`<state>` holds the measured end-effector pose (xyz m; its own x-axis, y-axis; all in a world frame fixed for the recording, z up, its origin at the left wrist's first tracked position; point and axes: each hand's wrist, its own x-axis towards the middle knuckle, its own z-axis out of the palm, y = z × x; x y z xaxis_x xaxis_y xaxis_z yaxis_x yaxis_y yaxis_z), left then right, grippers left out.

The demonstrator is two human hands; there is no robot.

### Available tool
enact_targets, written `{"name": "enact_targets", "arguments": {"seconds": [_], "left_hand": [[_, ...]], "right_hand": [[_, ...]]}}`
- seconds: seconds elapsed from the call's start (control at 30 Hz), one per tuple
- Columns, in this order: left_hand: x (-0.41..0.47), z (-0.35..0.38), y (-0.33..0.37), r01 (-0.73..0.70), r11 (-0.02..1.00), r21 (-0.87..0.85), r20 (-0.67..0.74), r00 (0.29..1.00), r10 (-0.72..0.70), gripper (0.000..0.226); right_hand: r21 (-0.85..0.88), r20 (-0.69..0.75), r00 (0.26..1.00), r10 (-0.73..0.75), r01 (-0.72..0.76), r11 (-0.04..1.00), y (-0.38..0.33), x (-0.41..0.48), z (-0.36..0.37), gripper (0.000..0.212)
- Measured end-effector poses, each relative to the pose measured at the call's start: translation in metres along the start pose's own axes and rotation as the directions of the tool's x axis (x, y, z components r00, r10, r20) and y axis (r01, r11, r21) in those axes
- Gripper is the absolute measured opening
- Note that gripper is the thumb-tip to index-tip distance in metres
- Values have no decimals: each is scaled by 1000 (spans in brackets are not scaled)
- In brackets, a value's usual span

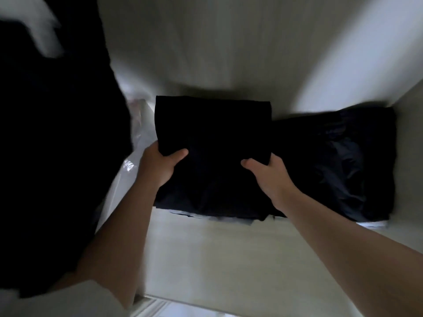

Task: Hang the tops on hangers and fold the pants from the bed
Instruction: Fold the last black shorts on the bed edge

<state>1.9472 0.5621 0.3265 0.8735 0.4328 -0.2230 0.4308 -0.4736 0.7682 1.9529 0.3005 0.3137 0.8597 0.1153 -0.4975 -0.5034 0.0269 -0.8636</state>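
A folded pair of black pants [212, 126] is held out over a pale wardrobe shelf [206, 252]. My left hand [160, 163] grips its near left corner, thumb on top. My right hand [267, 172] grips its near right corner in the same way. Under the pants lies a stack of dark folded clothes [206, 202]. The view is dim and blurred.
A second pile of dark folded clothes [343, 161] lies on the shelf to the right, against the side wall. Dark hanging garments [57, 145] fill the left. Crinkled clear plastic [139, 133] shows between them and the stack. The white back wall [217, 46] rises behind.
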Motion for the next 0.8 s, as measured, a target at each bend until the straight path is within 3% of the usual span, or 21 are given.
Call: {"name": "enact_targets", "arguments": {"seconds": [0.13,0.2,0.27,0.33,0.4,0.47,0.53,0.63,0.8], "left_hand": [[19,13,-11,10,963,268,-117,993,22,70],[13,18,-11,-8,856,516,-270,947,172,91],[4,29,-10,-178,734,655,-258,861,439,89],[-2,47,-12,-337,619,710,-106,817,566,73],[1,64,-18,-355,573,738,23,863,505,63],[11,74,-24,-321,570,756,73,907,414,61],[23,82,-32,-316,584,748,78,915,396,60],[40,96,-42,-311,605,733,55,913,403,58],[57,101,-55,-316,612,725,46,909,415,56]], "right_hand": [[-222,-89,996,-9,-11,975,6,32,14,66],[-413,-208,974,-91,-3,911,4,31,16,96],[-720,-251,884,-395,102,687,1,21,20,112],[-901,-34,745,-666,266,343,4,15,29,103],[-909,188,737,-649,381,169,9,19,39,85],[-920,245,839,-485,359,156,17,36,44,73],[-936,199,900,-388,292,197,26,59,44,73],[-914,148,916,-372,271,303,38,90,44,79],[-896,143,917,-373,280,345,48,112,51,81]]}}
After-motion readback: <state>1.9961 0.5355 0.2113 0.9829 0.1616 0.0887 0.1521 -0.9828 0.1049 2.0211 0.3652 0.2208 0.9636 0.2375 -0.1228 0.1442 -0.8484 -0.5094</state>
